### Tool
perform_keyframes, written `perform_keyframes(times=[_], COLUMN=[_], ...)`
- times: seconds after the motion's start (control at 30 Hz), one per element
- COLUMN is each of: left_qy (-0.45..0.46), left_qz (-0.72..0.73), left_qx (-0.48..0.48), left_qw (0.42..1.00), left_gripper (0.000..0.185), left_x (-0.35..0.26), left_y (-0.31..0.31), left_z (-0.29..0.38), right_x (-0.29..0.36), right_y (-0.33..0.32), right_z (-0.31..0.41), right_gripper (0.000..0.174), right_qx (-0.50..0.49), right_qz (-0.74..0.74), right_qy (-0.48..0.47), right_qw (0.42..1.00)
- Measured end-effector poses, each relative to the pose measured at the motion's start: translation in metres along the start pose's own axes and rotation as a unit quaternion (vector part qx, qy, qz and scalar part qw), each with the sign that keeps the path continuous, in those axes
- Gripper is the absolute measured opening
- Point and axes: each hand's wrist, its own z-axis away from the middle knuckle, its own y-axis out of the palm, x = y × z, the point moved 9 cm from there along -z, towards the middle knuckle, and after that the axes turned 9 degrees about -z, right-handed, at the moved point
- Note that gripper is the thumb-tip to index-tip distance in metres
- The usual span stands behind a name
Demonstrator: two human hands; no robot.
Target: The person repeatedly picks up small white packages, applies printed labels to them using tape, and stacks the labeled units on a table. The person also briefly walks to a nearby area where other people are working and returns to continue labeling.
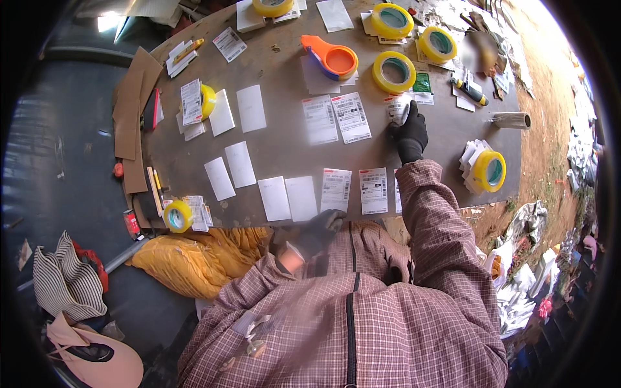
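My right hand [411, 133], in a dark glove, reaches out over the metal tabletop [286, 155], its fingertips on a printed label [397, 107]. Whether the fingers grip that label or only press on it cannot be told. Just beyond lie a roll of clear yellow tape [394, 72] and a green packet [422, 83]. My left hand [318, 232], also gloved, is at the near table edge, close to the lower edge of a printed label [335, 190]; its grip is unclear. Another printed label [373, 191] and a blank white slip [301, 199] lie nearby.
An orange tape dispenser [335, 58] sits on papers towards the back. At the right are a dark-and-yellow utility knife [469, 91], a metal tube [511, 120] and a tape roll [489, 171] on papers. Cardboard [131, 114] lines the left edge, with a yellow sack [194, 262] below.
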Motion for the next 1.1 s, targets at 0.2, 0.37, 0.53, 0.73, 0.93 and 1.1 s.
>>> perform_keyframes(times=[0.2, 0.37, 0.53, 0.73, 0.93, 1.1], left_qy=[-0.006, -0.003, -0.01, 0.075, 0.01, 0.159], left_qz=[-0.019, 0.052, -0.05, -0.036, 0.106, 0.001], left_qx=[-0.012, -0.003, 0.029, -0.04, 0.051, -0.079], left_qw=[1.0, 0.999, 0.998, 0.996, 0.993, 0.984], left_gripper=[0.021, 0.02, 0.029, 0.039, 0.039, 0.033], left_x=[0.017, 0.056, 0.039, 0.05, 0.08, 0.031], left_y=[-0.005, 0.01, 0.004, 0.012, 0.023, -0.023], left_z=[0.011, 0.026, 0.033, 0.026, 0.009, 0.022], right_x=[0.002, 0.012, -0.001, 0.002, 0.024, 0.062], right_y=[0.003, -0.006, -0.004, -0.023, 0.018, 0.062], right_z=[0.004, 0.01, 0.015, 0.045, 0.145, 0.202], right_gripper=[0.079, 0.083, 0.069, 0.048, 0.041, 0.058], right_qx=[0.028, 0.001, -0.062, -0.095, 0.086, 0.16], right_qz=[-0.018, 0.0, 0.031, 0.005, -0.026, 0.041], right_qy=[-0.01, -0.057, -0.119, -0.185, -0.354, -0.412], right_qw=[0.999, 0.998, 0.99, 0.978, 0.931, 0.896])
